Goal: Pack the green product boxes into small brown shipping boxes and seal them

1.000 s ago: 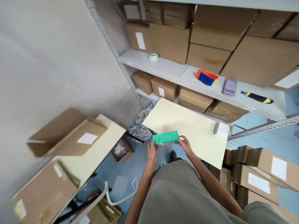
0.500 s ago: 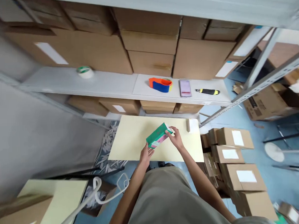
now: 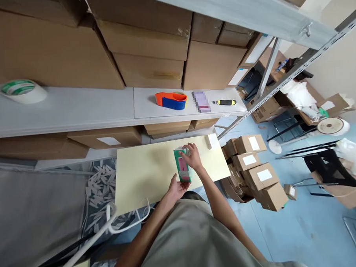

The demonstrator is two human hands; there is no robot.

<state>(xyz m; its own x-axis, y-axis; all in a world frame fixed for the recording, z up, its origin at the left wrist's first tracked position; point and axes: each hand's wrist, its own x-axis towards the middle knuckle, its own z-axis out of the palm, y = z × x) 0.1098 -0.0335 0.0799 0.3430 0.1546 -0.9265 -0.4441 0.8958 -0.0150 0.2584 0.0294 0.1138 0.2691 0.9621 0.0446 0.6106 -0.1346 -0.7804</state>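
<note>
A small green box (image 3: 182, 166) with a pink picture on its front stands nearly upright over the pale yellow tabletop (image 3: 146, 166). My left hand (image 3: 177, 188) supports its lower end, with the thumb at the side and fingers beneath. At its upper end, my right hand (image 3: 192, 156) grips the top edge, the thumb on the front and the fingers curled over. Whether the top flap is open, I cannot tell. A small white box (image 3: 212, 141) rests near the far right corner of the table.
On the grey shelf (image 3: 106, 109) lie a tape roll (image 3: 23, 91), an orange and blue strap-like loop (image 3: 172, 100), a blurred-out lilac rectangle (image 3: 201, 101) and a yellow-black cutter (image 3: 224, 102). Stacked cartons (image 3: 256, 171) stand right of the table; a white tube stand (image 3: 111, 221) rises at left.
The green box has turned from a slanted position to nearly upright, its pink front now facing me. Both hands still hold it. My view has swung to the right.
</note>
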